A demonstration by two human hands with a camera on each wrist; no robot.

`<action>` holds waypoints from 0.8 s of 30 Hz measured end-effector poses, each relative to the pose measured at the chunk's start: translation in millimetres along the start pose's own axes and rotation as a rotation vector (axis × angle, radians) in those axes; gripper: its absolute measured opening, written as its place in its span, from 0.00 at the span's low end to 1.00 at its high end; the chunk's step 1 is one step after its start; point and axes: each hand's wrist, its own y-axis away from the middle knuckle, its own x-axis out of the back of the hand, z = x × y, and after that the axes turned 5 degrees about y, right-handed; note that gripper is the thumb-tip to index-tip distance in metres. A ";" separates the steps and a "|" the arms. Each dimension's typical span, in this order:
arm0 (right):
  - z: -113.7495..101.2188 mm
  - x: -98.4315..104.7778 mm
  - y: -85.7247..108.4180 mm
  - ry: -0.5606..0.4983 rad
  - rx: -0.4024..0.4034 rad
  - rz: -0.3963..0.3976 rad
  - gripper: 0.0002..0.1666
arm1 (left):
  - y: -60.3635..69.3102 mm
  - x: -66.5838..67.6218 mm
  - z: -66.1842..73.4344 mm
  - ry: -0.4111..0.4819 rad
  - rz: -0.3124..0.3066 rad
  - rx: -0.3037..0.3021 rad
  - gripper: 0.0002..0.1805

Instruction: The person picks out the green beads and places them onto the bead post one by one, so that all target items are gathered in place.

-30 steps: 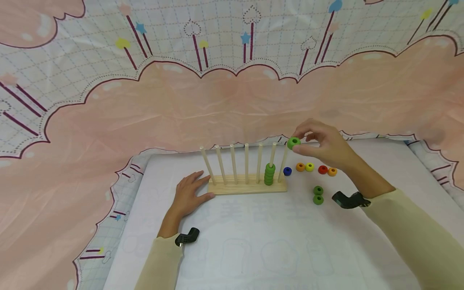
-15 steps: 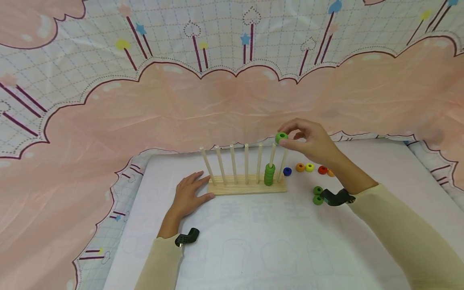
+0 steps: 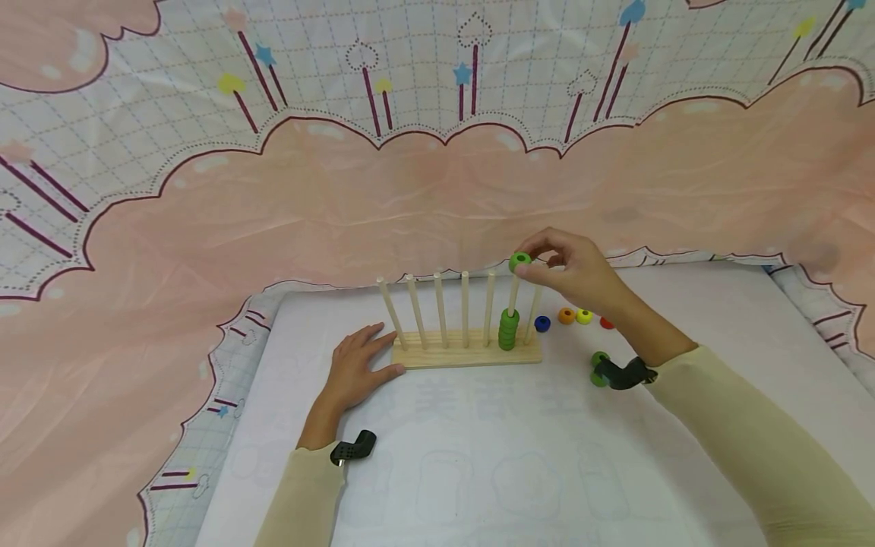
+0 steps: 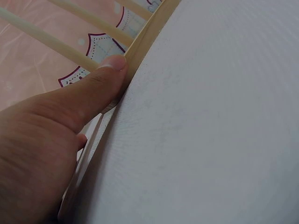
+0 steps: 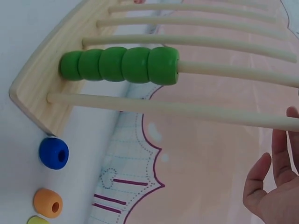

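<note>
Between thumb and fingers my right hand (image 3: 574,266) pinches a green bead (image 3: 519,260). It sits right at the tip of the second peg from the right on a wooden peg stand (image 3: 451,357); whether the peg has entered its hole I cannot tell. Lower on that same peg, several green beads (image 5: 119,64) are stacked against the base. At the stand's left end my left hand (image 3: 355,368) holds the base, its thumb (image 4: 100,84) on the front corner and index finger at the back corner. The pinched bead is out of frame in the right wrist view.
Right of the stand lie a blue bead (image 3: 542,324), an orange bead (image 3: 566,315), a yellow bead (image 3: 584,317) and a partly hidden red bead (image 3: 607,324). Two loose green beads (image 3: 598,358) lie nearer, partly behind the right wrist camera (image 3: 625,374). A patterned cloth (image 3: 410,205) hangs behind.
My right hand has moved left with the green bead, from right of the stand to the tip of the second peg from the right. The left hand stays where it was.
</note>
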 end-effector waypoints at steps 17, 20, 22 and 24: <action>14.0 -12.2 7.2 0.023 -0.010 -0.041 0.15 | 0.4 0.6 1.1 -0.004 -0.005 0.007 0.39; 13.6 -12.9 7.3 0.017 -0.011 -0.036 0.15 | 0.1 0.6 0.6 -0.005 -0.005 0.007 0.39; 13.2 -12.9 7.1 0.012 -0.010 -0.036 0.15 | -0.2 0.2 0.2 -0.004 -0.006 0.008 0.39; 12.9 -12.8 7.0 0.005 -0.010 -0.037 0.14 | -0.3 -0.1 -0.1 -0.003 -0.005 0.007 0.39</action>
